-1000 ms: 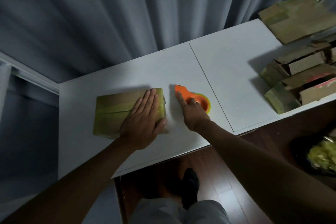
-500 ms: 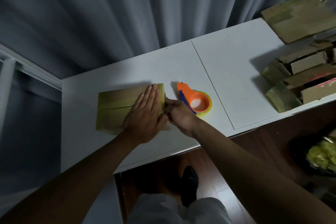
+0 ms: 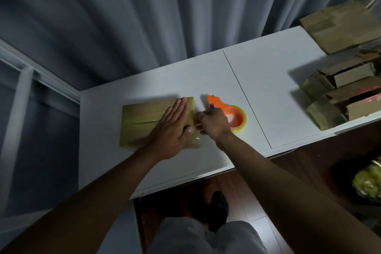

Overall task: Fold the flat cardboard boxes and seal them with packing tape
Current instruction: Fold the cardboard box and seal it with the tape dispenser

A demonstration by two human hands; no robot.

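A taped cardboard box (image 3: 144, 121) lies flat on the white counter (image 3: 268, 80), near its front left part, with glossy tape bands across its top. The left hand (image 3: 173, 130) lies on the box's right half, palm down, fingers straight and together, pressing it flat; its thumb reaches the box's right edge. The right hand (image 3: 214, 122) sits just beside that edge with its fingers curled; its grip seems to pinch a bit of clear tape (image 3: 196, 128) at the box's side, though what exactly it holds is hard to make out. Just behind the right hand, an orange tape dispenser (image 3: 228, 113) rests on the counter. Well apart, at the counter's right end, lies a pile of cardboard boxes (image 3: 338, 93), some flat, some folded. Grey curtains (image 3: 165, 16) hang behind.
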